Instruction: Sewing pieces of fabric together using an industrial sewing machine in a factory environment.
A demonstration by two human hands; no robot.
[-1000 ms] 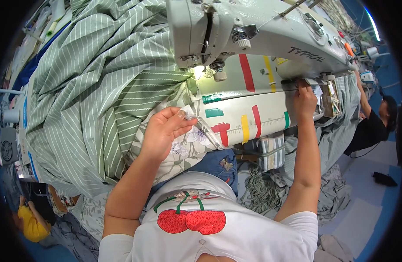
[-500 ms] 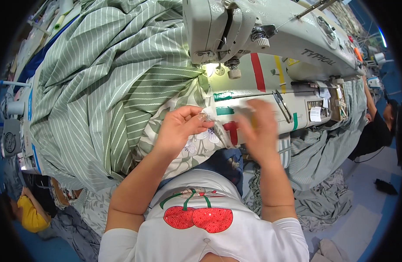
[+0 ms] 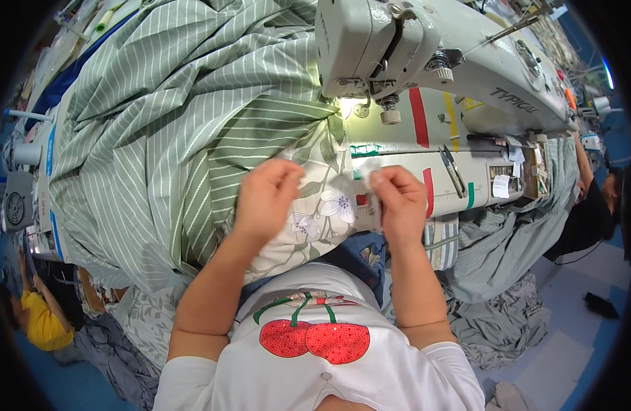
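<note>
White floral fabric (image 3: 308,240) lies before me, its upper end gathered with green striped fabric (image 3: 260,147) beneath the head of the sewing machine (image 3: 356,51). Over the floral part is my left hand (image 3: 264,202), thumb and fingers drawn together in a pinch. Anything between those fingertips is too small or blurred to make out. My right hand (image 3: 403,205) pinches a narrow pale strip of fabric (image 3: 374,195), which hangs down by its thumb at the right edge of the floral cloth. The two hands are apart.
Thread snips (image 3: 453,175) lie on the machine bed, with a compartment tray (image 3: 506,172) of small things to their right. A large heap of striped fabric (image 3: 137,144) covers the left side. More cloth (image 3: 500,250) hangs at the right. Two other people are at the sides.
My hands have moved apart, the left one off the pale strip. My right hand has come down and closed on the strip. The view has shifted slightly, and more floral fabric shows.
</note>
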